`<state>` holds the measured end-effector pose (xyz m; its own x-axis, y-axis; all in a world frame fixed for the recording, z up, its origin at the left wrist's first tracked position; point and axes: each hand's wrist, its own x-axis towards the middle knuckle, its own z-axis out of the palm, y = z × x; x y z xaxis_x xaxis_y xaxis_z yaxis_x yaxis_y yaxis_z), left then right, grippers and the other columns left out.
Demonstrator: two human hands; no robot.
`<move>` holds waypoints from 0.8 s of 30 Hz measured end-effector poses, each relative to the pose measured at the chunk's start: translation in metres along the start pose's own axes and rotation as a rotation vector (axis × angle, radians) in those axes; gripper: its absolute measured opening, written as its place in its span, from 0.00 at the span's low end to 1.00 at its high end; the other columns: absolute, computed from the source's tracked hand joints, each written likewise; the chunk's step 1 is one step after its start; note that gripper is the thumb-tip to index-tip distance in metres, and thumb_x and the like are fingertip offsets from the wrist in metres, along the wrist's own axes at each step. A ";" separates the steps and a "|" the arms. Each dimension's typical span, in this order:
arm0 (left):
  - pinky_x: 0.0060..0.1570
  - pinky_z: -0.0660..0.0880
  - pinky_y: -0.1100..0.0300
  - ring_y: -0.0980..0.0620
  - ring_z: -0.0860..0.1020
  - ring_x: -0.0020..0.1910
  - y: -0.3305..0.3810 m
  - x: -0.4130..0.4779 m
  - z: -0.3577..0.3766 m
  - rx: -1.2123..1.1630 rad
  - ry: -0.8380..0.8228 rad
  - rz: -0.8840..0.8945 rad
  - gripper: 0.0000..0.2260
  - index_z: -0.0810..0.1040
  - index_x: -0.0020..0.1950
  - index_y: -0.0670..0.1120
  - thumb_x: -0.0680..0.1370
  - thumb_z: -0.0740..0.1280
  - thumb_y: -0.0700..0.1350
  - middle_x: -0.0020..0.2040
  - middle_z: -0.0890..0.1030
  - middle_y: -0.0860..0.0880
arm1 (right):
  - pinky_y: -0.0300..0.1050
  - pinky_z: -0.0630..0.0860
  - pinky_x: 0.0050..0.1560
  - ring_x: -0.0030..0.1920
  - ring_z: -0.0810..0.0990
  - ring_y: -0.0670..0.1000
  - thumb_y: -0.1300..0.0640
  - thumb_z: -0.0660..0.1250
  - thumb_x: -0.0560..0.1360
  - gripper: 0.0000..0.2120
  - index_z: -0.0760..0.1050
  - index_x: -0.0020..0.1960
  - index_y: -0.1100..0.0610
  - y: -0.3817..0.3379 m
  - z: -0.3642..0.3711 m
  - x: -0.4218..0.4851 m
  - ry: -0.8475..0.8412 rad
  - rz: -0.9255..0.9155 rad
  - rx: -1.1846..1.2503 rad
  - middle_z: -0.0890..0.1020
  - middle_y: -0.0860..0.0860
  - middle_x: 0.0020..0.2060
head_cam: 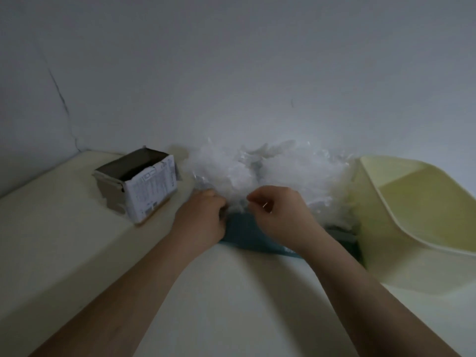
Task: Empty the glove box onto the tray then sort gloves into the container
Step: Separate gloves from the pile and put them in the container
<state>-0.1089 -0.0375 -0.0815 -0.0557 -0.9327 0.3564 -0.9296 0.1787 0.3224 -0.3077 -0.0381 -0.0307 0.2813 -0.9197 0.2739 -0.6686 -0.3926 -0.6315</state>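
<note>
- One step looks done: glove box (pixel 149 186) sits far left on the table (pixel 77 253), top open and inside dark. No gloves show in it, so it's emptied, I'd say.
- Left hand (pixel 203 217) is at the near-left edge of the pile, fingers curled in tight. It seems to pinch a bit of film, tho the fingertips are mostly hidden.
- Gloves (pixel 257 168) are a heap of clear plastic ones, mid-scene, piled on the teal tray (pixel 247 235) and up against the wall. Only the tray's near part shows bare.
- Right hand (pixel 280 215) is just beside the left one, thumb and fingers closed narrow on film at the pile's near edge. Prob. teasing one glove free.
- Container (pixel 422 202), pale yellow, is far right and touching or just beside the tray. Nothing visible inside it.
- So approx. halfway: dump done, sorting barely begun, whole heap left to move.
</note>
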 end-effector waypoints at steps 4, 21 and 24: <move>0.40 0.78 0.52 0.49 0.78 0.42 -0.003 0.006 -0.014 -0.152 0.002 0.061 0.07 0.80 0.43 0.52 0.78 0.64 0.45 0.41 0.78 0.53 | 0.40 0.76 0.58 0.58 0.79 0.46 0.56 0.73 0.75 0.24 0.76 0.70 0.48 0.012 0.006 0.016 -0.080 0.080 0.044 0.80 0.45 0.61; 0.57 0.79 0.53 0.62 0.80 0.56 0.028 0.013 -0.061 -0.986 -0.009 -0.348 0.09 0.83 0.51 0.67 0.80 0.65 0.65 0.49 0.83 0.68 | 0.44 0.78 0.34 0.34 0.81 0.46 0.55 0.74 0.78 0.10 0.79 0.42 0.59 -0.007 -0.008 0.007 0.194 0.207 0.657 0.82 0.48 0.32; 0.59 0.81 0.45 0.53 0.84 0.55 0.027 0.013 -0.067 -1.068 -0.044 -0.384 0.21 0.84 0.51 0.65 0.71 0.65 0.77 0.51 0.85 0.63 | 0.49 0.81 0.38 0.39 0.82 0.54 0.57 0.71 0.79 0.04 0.79 0.47 0.58 -0.003 -0.008 0.013 0.284 0.344 0.767 0.83 0.53 0.37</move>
<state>-0.1101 -0.0238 -0.0097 0.1330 -0.9899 0.0483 -0.1026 0.0348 0.9941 -0.3077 -0.0491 -0.0191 -0.1003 -0.9914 0.0845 -0.0108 -0.0839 -0.9964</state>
